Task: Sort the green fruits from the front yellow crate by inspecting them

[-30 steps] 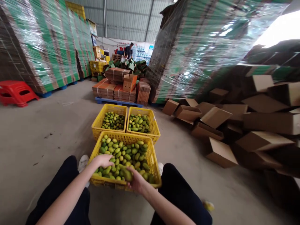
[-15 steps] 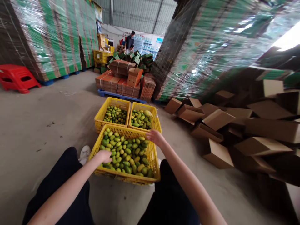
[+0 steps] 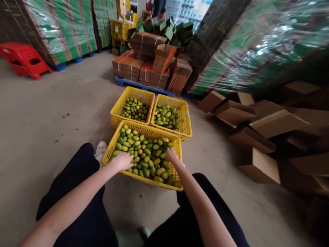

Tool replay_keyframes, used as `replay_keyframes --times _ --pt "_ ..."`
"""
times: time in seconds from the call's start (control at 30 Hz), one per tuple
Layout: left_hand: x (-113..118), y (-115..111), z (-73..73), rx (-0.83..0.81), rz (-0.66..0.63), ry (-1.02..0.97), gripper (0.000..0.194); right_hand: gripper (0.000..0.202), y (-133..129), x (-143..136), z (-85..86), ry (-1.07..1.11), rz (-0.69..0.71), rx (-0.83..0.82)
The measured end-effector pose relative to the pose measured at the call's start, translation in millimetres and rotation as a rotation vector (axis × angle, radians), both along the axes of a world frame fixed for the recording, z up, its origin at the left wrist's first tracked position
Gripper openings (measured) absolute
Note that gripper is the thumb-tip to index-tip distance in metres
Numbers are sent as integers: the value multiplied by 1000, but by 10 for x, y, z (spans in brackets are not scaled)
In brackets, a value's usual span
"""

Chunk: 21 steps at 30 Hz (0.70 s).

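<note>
A yellow crate full of green and yellow fruit stands on the floor between my knees. Over its left part, my left hand rests on the fruit with its fingers apart and nothing held. My right hand reaches down to the fruit inside the right side; its fingertips are blurred and partly hidden. Behind touch two more yellow crates, the left one and the right one, both with similar fruit.
A blue pallet bears stacked flat cartons beyond the crates. Brown boxes lie piled at the right. A red stool stands at the far left. Wrapped stacks rise on both sides, and a person is at the back.
The view has tilted down. My right hand has moved from above the right rear crate rim into the front crate. A large yellowish fruit no longer shows in the right rear crate.
</note>
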<state>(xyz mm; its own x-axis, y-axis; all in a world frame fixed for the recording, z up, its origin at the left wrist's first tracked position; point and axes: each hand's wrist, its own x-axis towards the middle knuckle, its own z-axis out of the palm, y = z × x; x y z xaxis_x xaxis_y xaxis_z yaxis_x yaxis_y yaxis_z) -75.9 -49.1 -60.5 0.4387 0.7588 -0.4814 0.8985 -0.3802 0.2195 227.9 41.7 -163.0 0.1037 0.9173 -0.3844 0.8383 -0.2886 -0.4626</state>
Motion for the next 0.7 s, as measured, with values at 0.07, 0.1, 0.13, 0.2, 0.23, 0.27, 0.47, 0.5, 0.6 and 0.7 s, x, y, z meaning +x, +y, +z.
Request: replay_keyframes --times 0.07,0.1,0.13,0.2,0.23,0.27,0.47,0.5,0.6,0.7 --pt "-17 -4 7 21 24 32 46 36 207 38 -68 -83 -2 7" --pt "-32 -6 17 29 42 37 45 39 308 66 -96 -105 -12 4" --pt "-50 -9 30 35 59 34 44 41 404 97 -123 -125 -16 0" --pt "-87 -10 61 31 81 24 45 44 561 152 -179 -149 -25 -7" --pt "-103 -8 74 29 90 22 45 44 616 171 -212 -156 -30 -7" --pt "-117 -3 84 30 101 21 46 45 652 182 -247 -161 -39 -5" --pt "-137 79 109 35 162 25 45 39 563 145 -371 -121 -127 28" --pt "-132 98 123 32 155 33 45 35 528 141 -346 -92 -131 27" --pt "-94 154 186 27 123 43 44 25 426 125 -181 15 -134 22" --pt "-6 186 269 84 98 -33 45 23 290 21 88 156 -133 -10"
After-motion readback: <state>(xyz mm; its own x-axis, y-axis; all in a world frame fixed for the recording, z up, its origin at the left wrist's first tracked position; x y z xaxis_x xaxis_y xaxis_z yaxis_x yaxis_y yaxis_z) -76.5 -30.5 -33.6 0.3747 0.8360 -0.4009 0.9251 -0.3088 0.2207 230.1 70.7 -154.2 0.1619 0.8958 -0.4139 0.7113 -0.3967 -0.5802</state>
